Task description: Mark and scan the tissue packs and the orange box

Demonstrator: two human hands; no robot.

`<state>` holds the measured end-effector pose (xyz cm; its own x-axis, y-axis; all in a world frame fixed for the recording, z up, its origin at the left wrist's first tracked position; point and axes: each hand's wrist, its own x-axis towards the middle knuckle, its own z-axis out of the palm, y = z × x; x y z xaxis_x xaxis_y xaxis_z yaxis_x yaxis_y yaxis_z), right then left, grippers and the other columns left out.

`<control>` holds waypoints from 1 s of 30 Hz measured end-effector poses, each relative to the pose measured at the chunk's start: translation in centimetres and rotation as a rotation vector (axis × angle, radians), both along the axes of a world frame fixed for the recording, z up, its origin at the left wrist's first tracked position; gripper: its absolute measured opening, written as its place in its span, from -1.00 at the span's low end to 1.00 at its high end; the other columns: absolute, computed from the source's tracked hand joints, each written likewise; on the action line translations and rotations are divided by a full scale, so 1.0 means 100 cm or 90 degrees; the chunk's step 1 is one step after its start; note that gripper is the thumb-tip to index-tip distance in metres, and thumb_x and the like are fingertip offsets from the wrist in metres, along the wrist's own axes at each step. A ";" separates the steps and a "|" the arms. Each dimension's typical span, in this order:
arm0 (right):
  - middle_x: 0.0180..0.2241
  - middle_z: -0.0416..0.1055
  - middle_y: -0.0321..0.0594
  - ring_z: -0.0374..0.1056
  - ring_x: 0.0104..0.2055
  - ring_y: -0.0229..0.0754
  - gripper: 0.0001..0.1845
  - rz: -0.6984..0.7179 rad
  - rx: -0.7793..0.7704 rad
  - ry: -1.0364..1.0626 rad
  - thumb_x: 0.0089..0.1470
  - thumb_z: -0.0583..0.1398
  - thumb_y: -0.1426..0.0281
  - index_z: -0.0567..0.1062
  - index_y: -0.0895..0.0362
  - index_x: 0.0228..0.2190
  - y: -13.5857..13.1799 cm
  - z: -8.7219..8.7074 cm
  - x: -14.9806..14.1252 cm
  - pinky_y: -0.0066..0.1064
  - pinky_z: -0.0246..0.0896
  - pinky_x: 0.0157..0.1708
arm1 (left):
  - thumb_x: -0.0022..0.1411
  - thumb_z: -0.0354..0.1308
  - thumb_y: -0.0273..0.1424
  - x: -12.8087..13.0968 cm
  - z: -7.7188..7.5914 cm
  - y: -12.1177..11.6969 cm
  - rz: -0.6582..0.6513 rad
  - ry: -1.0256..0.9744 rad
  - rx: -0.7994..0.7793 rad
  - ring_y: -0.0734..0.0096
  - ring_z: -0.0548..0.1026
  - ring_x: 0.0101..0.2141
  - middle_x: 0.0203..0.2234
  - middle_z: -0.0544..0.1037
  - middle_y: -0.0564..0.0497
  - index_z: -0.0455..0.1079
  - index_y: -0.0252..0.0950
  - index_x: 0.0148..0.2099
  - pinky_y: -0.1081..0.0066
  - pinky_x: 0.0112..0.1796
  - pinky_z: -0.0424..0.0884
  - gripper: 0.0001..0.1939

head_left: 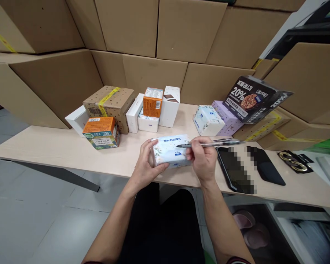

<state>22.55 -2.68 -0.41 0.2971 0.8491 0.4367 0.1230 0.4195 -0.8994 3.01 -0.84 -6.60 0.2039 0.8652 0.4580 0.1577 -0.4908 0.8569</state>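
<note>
A white and pale-blue tissue pack [172, 151] lies near the front edge of the table, its printed face turned up. Around its left end my left hand [148, 163] is closed, thumb on the front side and fingers along the top. My right hand [203, 157] grips a dark pen [213, 143] above the pack's right end. The pen's tip points left, over the printed face; whether it touches the surface I cannot tell. A similar tissue pack [208, 120] stands behind my right hand.
An orange and green box [101, 141], a cardboard carton [110, 97], white boxes [170, 108] and an orange box [153, 103] stand behind to the left. A black cookie box [247, 99] leans at right, near a dark phone [231, 168] and a black pouch [268, 168].
</note>
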 end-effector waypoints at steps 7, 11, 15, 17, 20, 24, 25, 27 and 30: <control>-0.20 0.49 -0.16 0.43 -0.37 -0.22 -0.70 -0.328 0.047 -0.211 0.32 0.10 0.18 0.46 0.08 -0.07 -0.008 -0.017 0.047 -0.33 0.37 -0.33 | 0.19 0.39 -0.25 0.002 -0.006 0.001 0.000 -0.082 -0.079 -0.01 0.13 0.41 0.38 0.18 -0.15 0.13 -0.06 0.39 -0.07 0.37 0.12 -0.20; 0.07 0.46 0.13 0.36 0.08 0.12 -0.57 -0.228 -0.060 -0.644 0.27 0.06 0.37 0.47 0.20 0.11 -0.016 -0.040 0.074 -0.02 0.33 0.05 | 0.21 0.37 -0.27 0.004 -0.006 0.001 -0.003 -0.095 -0.079 -0.01 0.12 0.41 0.40 0.17 -0.13 0.20 -0.04 0.37 -0.08 0.35 0.17 -0.26; 0.17 0.44 0.07 0.26 0.14 0.17 -0.40 -0.135 -0.144 -0.799 0.21 -0.01 0.55 0.37 0.17 0.25 -0.018 -0.050 0.076 0.04 0.31 0.06 | 0.22 0.37 -0.27 0.003 -0.008 0.002 0.011 -0.076 -0.053 0.01 0.09 0.43 0.39 0.18 -0.12 0.22 -0.03 0.36 -0.09 0.41 0.01 -0.29; 0.20 0.44 -0.01 0.24 0.17 0.18 -0.35 -0.120 -0.159 -0.815 0.20 -0.04 0.59 0.36 0.09 0.27 -0.016 -0.051 0.075 0.04 0.30 0.06 | 0.22 0.36 -0.26 0.003 -0.008 0.001 0.018 -0.058 -0.046 0.01 0.09 0.43 0.38 0.19 -0.13 0.23 -0.04 0.36 -0.08 0.41 0.01 -0.30; 0.23 0.43 -0.09 0.24 0.19 0.21 -0.38 -0.105 -0.183 -0.818 0.23 -0.04 0.56 0.40 0.03 0.24 -0.011 -0.053 0.073 0.07 0.26 0.09 | 0.24 0.34 -0.24 0.003 -0.008 0.001 0.035 -0.023 -0.031 0.02 0.10 0.42 0.37 0.20 -0.15 0.24 -0.06 0.35 -0.05 0.40 0.02 -0.32; 0.18 0.47 -0.09 0.28 0.16 0.18 -0.43 -0.103 -0.176 -0.770 0.28 -0.07 0.50 0.42 0.06 0.22 -0.008 -0.054 0.072 0.05 0.27 0.10 | 0.26 0.33 -0.22 0.004 -0.008 0.001 0.045 0.001 -0.013 0.04 0.12 0.41 0.34 0.20 -0.16 0.24 -0.06 0.35 -0.04 0.38 0.06 -0.34; 0.15 0.49 -0.06 0.30 0.15 0.15 -0.44 -0.112 -0.147 -0.749 0.29 -0.08 0.49 0.41 0.08 0.22 -0.011 -0.053 0.071 0.03 0.28 0.11 | 0.26 0.33 -0.22 0.004 -0.008 0.001 0.049 0.007 -0.011 0.03 0.13 0.41 0.34 0.21 -0.16 0.23 -0.06 0.35 -0.04 0.38 0.07 -0.34; 0.10 0.51 0.01 0.32 0.13 0.10 -0.48 -0.170 -0.073 -0.709 0.33 -0.06 0.43 0.40 0.13 0.23 -0.021 -0.050 0.070 -0.01 0.26 0.15 | 0.26 0.33 -0.22 0.004 -0.007 0.001 0.056 0.018 -0.008 0.03 0.13 0.40 0.33 0.22 -0.16 0.23 -0.06 0.35 -0.04 0.37 0.08 -0.34; 0.17 0.42 0.17 0.25 0.22 0.23 -0.43 -0.344 -0.076 -0.694 0.32 0.08 0.19 0.37 0.19 0.25 -0.050 -0.042 0.075 0.14 0.15 0.23 | 0.25 0.33 -0.22 0.004 -0.004 -0.002 0.057 0.019 -0.003 0.04 0.14 0.39 0.34 0.21 -0.15 0.18 -0.06 0.37 -0.02 0.37 0.09 -0.29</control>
<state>30.02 -7.70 -4.59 0.1505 0.7817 0.6052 0.9695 0.0031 -0.2452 3.45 -1.02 -6.97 0.1388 0.8829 0.4486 0.2263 -0.4693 0.8535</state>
